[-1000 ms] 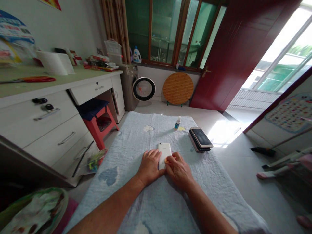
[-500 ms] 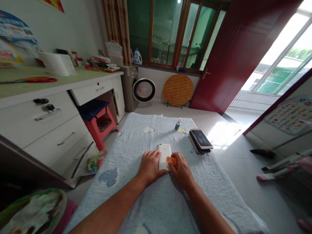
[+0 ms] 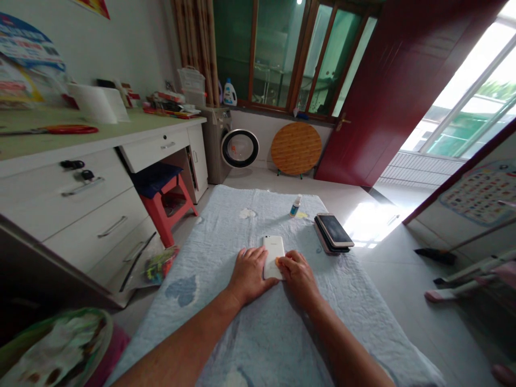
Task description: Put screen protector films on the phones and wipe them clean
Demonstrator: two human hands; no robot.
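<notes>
A white smartphone [image 3: 274,248] lies back side up on the blue quilted cover [image 3: 242,226] of the table. My left hand [image 3: 250,271] holds it at the left side, fingers along the edge and thumb across the bottom end. Pinched in my right hand [image 3: 297,274] is a small orange cloth [image 3: 278,261], pressed against the phone's lower right back; most of it is hidden by the fingers. Beyond the phone stands a small spray bottle [image 3: 295,206] with a white top. To the right, a smartphone with a dark screen [image 3: 335,230] rests on other dark flat devices.
At the left is a white desk [image 3: 161,131] with drawers, and a red stool [image 3: 171,207] beside it. A basin [image 3: 105,344] with cloths sits at the lower left. Further back are a washing machine [image 3: 215,145] with its door open and a round wooden tabletop [image 3: 296,148].
My right hand has shifted slightly with the orange cloth, and less of the cloth shows now. The left hand keeps its hold on the phone. The view has moved a little.
</notes>
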